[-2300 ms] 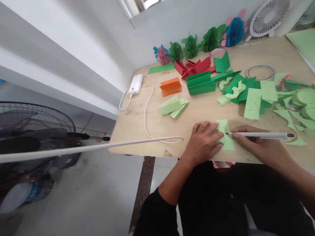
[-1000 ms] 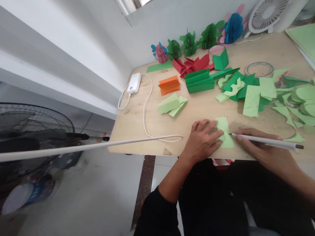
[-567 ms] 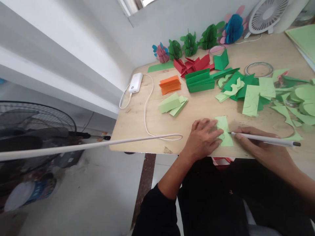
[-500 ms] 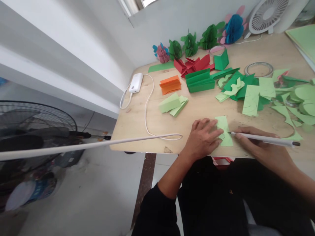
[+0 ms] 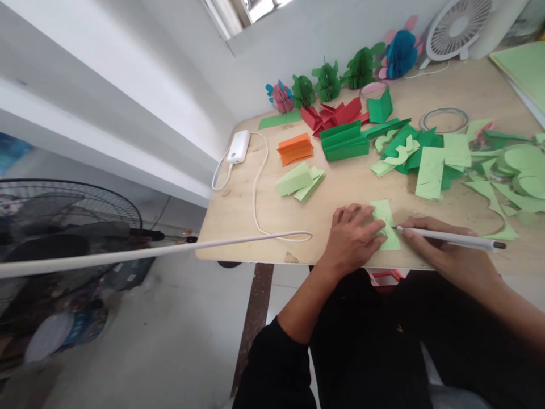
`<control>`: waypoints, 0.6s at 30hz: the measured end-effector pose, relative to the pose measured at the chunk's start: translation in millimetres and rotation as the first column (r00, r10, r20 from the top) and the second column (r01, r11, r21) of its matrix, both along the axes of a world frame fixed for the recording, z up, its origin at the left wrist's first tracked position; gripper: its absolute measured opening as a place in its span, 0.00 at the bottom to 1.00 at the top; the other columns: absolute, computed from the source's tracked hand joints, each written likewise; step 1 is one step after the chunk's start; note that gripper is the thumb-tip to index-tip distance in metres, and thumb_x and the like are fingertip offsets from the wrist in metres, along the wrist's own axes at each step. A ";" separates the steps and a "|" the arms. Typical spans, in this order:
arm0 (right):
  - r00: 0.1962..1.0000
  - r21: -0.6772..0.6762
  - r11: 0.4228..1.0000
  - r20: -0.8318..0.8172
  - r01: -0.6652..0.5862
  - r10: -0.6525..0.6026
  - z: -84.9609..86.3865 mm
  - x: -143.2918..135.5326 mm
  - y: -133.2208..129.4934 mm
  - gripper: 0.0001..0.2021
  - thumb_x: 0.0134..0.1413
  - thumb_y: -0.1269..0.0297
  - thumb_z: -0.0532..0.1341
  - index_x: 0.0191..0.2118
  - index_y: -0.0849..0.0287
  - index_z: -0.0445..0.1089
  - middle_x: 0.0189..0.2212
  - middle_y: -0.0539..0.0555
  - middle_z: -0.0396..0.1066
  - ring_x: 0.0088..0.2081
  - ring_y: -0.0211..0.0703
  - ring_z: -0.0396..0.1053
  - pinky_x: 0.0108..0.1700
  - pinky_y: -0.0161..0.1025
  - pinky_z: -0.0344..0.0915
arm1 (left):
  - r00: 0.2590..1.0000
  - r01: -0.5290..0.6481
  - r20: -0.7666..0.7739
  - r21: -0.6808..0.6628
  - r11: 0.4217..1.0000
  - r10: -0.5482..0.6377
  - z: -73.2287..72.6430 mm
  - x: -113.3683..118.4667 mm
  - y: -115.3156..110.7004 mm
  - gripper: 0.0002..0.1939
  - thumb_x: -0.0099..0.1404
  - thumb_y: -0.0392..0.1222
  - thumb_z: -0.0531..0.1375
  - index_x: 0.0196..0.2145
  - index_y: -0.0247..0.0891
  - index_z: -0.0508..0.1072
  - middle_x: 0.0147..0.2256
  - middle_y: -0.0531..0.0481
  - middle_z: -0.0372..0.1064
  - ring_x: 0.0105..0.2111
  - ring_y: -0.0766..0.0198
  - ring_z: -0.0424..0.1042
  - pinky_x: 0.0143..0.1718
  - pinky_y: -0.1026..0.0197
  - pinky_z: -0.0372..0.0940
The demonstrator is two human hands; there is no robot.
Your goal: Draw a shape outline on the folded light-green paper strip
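Observation:
My left hand [image 5: 352,236] lies flat on a small light green rectangle of paper [image 5: 390,241], fingers a little spread, pressing it to the table near its front edge. Faint drawn lines show on the paper, partly hidden by the fingers. My right hand [image 5: 443,247] grips a white pen [image 5: 455,236] with a dark end, its tip touching or just over the paper's right side. Left of and beyond my left hand lie folded light green paper pieces [image 5: 294,179]. Beyond my right hand is another marked light green rectangle [image 5: 429,172].
Green [image 5: 346,141], orange [image 5: 295,149] and red folded papers [image 5: 334,116] lie farther back. Light green scraps [image 5: 522,170] cover the right side. Honeycomb paper figures [image 5: 327,81] and a small fan [image 5: 458,28] stand by the wall. A white cable [image 5: 238,243] crosses the table's left.
The view has shifted slightly. The pen's rear end has swung a little to the left, while its tip stays at the paper's right side. My left hand stays on the paper.

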State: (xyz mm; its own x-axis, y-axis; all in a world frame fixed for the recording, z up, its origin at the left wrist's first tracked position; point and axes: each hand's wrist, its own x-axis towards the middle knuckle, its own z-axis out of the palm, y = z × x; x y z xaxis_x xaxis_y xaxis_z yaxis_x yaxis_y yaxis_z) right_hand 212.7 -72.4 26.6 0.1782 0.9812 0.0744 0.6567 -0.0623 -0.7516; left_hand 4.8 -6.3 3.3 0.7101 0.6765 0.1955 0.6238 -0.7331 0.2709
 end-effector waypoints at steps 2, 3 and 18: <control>1.000 0.000 1.000 0.007 -0.011 0.011 -1.0 0.4 -0.2 0.20 0.56 0.40 0.60 0.36 0.51 0.78 0.38 0.54 0.83 0.37 0.49 0.80 0.40 0.46 0.74 | 1.000 -0.018 0.002 -0.006 1.000 0.018 0.0 2.4 -1.7 0.14 0.74 0.51 0.60 0.53 0.47 0.78 0.62 0.47 0.70 0.64 0.48 0.62 0.64 0.42 0.58; 1.000 0.005 1.000 0.010 -0.011 0.011 -1.5 0.4 -0.5 0.20 0.56 0.40 0.60 0.36 0.51 0.78 0.38 0.54 0.83 0.37 0.49 0.80 0.40 0.46 0.75 | 1.000 -0.024 0.004 -0.007 1.000 0.024 -0.2 3.2 -2.3 0.14 0.74 0.52 0.60 0.53 0.47 0.78 0.62 0.47 0.70 0.64 0.48 0.62 0.64 0.42 0.58; 0.999 0.043 0.998 0.025 0.034 -0.035 -0.9 -4.3 -9.6 0.19 0.57 0.41 0.61 0.37 0.50 0.78 0.40 0.53 0.83 0.42 0.52 0.81 0.45 0.47 0.75 | 0.999 -0.034 0.003 -0.015 0.999 0.034 -2.7 3.3 -4.0 0.16 0.74 0.52 0.60 0.55 0.48 0.77 0.63 0.48 0.68 0.65 0.47 0.60 0.65 0.42 0.56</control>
